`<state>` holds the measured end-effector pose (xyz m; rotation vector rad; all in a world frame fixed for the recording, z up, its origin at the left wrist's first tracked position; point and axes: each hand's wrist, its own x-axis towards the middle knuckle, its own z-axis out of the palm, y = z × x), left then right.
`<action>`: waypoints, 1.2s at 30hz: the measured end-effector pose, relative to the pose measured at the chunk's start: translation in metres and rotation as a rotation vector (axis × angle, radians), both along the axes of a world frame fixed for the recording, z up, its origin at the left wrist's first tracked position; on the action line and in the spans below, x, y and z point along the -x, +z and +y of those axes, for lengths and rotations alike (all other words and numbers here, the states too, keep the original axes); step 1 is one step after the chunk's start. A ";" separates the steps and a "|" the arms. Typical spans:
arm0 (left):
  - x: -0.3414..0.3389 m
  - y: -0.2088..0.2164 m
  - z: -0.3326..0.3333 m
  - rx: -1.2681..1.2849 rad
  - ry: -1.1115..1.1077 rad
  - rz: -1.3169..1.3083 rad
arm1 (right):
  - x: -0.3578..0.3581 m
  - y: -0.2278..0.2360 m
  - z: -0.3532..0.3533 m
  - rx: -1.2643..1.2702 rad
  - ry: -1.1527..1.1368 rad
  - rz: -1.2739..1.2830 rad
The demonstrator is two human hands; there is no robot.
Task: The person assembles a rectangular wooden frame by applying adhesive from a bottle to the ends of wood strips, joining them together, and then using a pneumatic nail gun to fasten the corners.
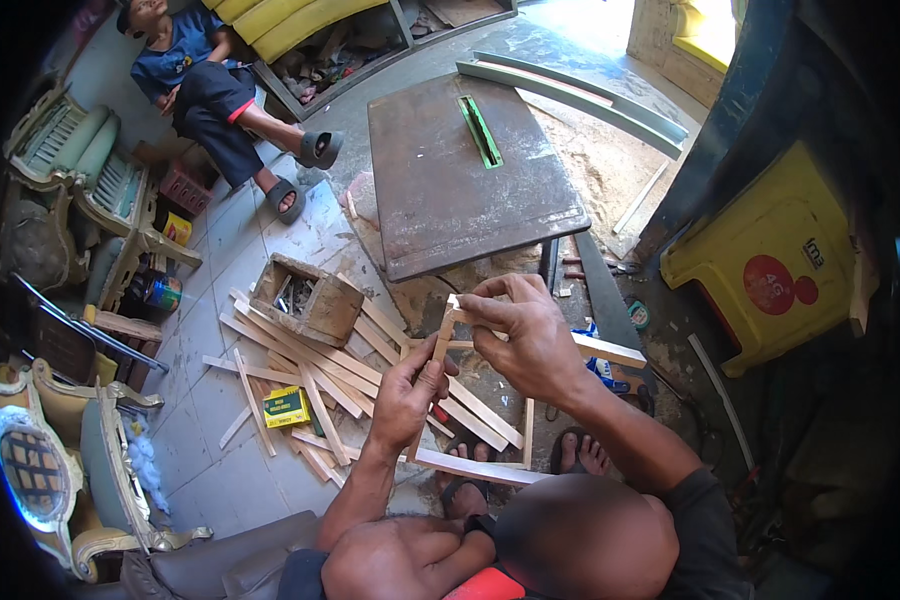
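Observation:
My left hand (406, 400) is closed around a narrow upright wooden strip (442, 338), thumb and fingers pressed to its sides. Above it, my right hand (530, 335) pinches the top end of the same strip, where a pale piece of wood shows between the fingertips. Other strips, among them a pale lower one (475, 467), seem to join it in a rough rectangular frame over my feet. The joint at the top is partly covered by my right fingers. To the left, several loose wooden strips (300, 345) lie in a pile on the tiles.
A worn box (315, 315) with small metal bits stands by the strips, near a yellow-green carton (287, 407). Ahead is a dark saw table (470, 195) with a green slot. A yellow plastic stool (770, 260) is at right. Someone in dark trousers (215, 105) sits far left.

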<state>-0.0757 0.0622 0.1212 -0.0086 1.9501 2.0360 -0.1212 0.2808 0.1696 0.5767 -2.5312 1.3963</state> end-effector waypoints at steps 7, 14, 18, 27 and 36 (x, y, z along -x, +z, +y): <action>0.006 -0.012 0.001 -0.315 0.254 -0.147 | -0.027 0.004 -0.013 0.254 0.156 -0.145; 0.003 -0.018 0.018 -0.559 0.232 -0.091 | -0.016 -0.036 -0.045 0.335 -0.001 -0.412; -0.004 -0.020 0.026 -0.562 0.256 -0.112 | -0.010 -0.028 -0.054 0.200 -0.028 -0.390; -0.009 -0.017 0.046 -0.582 0.217 -0.119 | -0.019 -0.018 -0.061 -0.119 -0.149 -0.126; -0.001 -0.040 0.015 -0.086 0.042 0.216 | -0.043 0.030 -0.022 -0.015 0.278 0.127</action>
